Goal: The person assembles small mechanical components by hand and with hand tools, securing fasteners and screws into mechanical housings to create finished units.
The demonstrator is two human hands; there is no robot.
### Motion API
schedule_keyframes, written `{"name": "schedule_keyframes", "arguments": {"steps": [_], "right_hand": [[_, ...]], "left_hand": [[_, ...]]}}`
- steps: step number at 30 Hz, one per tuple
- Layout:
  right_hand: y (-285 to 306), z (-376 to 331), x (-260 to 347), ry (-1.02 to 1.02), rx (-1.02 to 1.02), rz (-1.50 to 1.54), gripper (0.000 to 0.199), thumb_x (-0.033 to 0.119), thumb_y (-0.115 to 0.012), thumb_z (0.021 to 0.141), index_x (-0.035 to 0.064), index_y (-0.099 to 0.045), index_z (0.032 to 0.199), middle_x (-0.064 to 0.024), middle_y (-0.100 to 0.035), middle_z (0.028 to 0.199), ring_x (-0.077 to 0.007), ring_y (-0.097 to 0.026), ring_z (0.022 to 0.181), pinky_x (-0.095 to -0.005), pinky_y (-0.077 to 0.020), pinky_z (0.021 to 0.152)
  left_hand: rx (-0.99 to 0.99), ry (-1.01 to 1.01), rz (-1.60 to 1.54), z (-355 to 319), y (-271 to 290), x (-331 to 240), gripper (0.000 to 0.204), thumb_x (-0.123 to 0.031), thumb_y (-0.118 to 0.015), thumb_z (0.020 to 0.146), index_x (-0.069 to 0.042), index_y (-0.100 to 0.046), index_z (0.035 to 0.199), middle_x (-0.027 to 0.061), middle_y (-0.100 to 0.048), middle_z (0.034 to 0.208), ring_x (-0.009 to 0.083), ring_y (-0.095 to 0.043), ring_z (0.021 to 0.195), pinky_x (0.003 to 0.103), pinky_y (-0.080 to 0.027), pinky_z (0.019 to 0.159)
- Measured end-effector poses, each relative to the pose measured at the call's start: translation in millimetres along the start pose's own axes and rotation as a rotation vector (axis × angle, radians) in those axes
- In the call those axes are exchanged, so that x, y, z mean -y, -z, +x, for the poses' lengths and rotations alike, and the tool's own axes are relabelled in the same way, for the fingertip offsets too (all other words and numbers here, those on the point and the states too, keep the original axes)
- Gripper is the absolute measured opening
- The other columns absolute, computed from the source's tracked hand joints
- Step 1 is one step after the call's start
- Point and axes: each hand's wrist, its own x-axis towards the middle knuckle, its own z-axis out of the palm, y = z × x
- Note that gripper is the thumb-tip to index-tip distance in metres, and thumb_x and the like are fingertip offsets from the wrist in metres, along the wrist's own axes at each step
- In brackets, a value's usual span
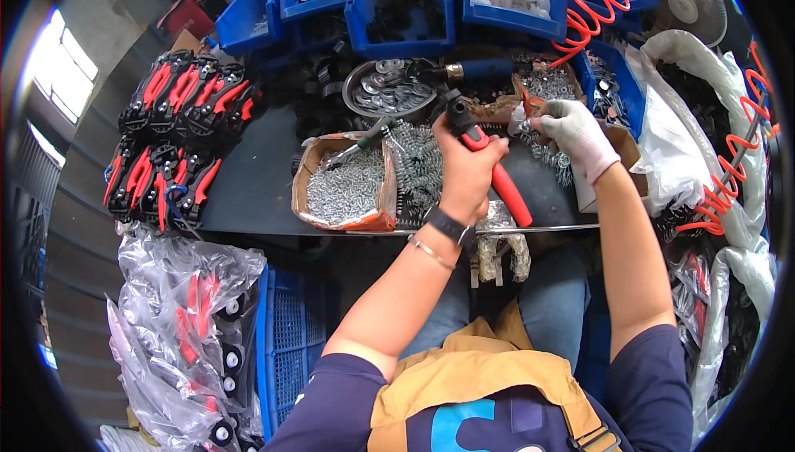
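Note:
My left hand [470, 172], bare, is wrapped around a hand tool with a black head and red handles [511, 195]. The tool is held up over the workbench, its head pointing away from me. In a whitish glove, my right hand [573, 130] has its fingers pinched together beside a small white piece with an orange tip [520, 119]. Whether the fingers hold that piece or something smaller is hidden. Below my hands lie heaped metal springs [416, 162]. An open cardboard box of small metal parts [344, 191] sits left of them, a green-handled tool [370, 135] resting in it.
Blue bins [400, 42] line the back. A metal bowl of shiny pieces [389, 91] stands before them. Red-handled tools [182, 96] are stacked at left. An orange coiled hose [737, 154] hangs at right. A plastic bag [178, 319] and blue crate [294, 336] stand below the bench.

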Motion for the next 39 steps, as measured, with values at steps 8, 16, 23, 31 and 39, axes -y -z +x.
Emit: {"name": "schedule_keyframes", "arguments": {"steps": [8, 16, 23, 31, 39], "right_hand": [[-18, -20, -24, -0.104, 0.122, 0.557, 0.012, 0.012, -0.064, 0.088, 0.0028, -0.06, 0.095, -0.0048, -0.062, 0.083, -0.0152, -0.063, 0.071, -0.026, -0.0474, 0.057], [-39, -29, -38, 0.044, 0.02, 0.56, 0.013, 0.009, -0.06, 0.09, -0.0025, -0.061, 0.095, -0.007, -0.065, 0.083, -0.0121, -0.063, 0.071, -0.0251, -0.0489, 0.06], [-48, -35, -45, 0.152, -0.035, 0.446, 0.014, 0.009, -0.059, 0.09, -0.0014, -0.061, 0.098, -0.0047, -0.065, 0.084, -0.0097, -0.059, 0.072, -0.0238, -0.0472, 0.065], [-48, -35, -56, 0.647, -0.37, -0.318, 0.013, 0.003, -0.062, 0.082, 0.0021, -0.059, 0.094, -0.0131, -0.062, 0.093, -0.0301, -0.064, 0.079, -0.0358, -0.0527, 0.071], [-47, -26, -64, 0.155, -0.236, 0.035, 0.024, 0.019, -0.063, 0.089, 0.0026, -0.058, 0.105, -0.0102, -0.066, 0.089, -0.0214, -0.065, 0.067, -0.0334, -0.0507, 0.059]], "left_hand": [[-0.008, 0.079, -0.064, 9, -6, 14, 0.07, 0.011, -0.068, 0.075, -0.01, -0.027, 0.128, 0.0083, -0.046, 0.103, 0.0222, -0.06, 0.085, 0.036, -0.06, 0.069], [-0.001, 0.085, 0.005, 8, -6, 13, 0.07, 0.012, -0.066, 0.075, -0.008, -0.026, 0.128, 0.0095, -0.049, 0.105, 0.0216, -0.061, 0.085, 0.035, -0.059, 0.067], [-0.004, 0.071, 0.099, 9, -2, 10, 0.073, 0.014, -0.064, 0.073, -0.01, -0.025, 0.13, 0.0092, -0.047, 0.103, 0.0212, -0.061, 0.08, 0.034, -0.059, 0.064], [0.068, 0.123, 0.087, 8, 3, 4, 0.075, 0.014, -0.064, 0.071, -0.013, -0.026, 0.13, 0.008, -0.046, 0.102, 0.0204, -0.06, 0.079, 0.034, -0.059, 0.064], [0.132, 0.12, 0.172, 7, 6, 2, 0.078, 0.014, -0.065, 0.071, -0.015, -0.026, 0.132, 0.0075, -0.045, 0.103, 0.0202, -0.059, 0.082, 0.036, -0.059, 0.067]]}}
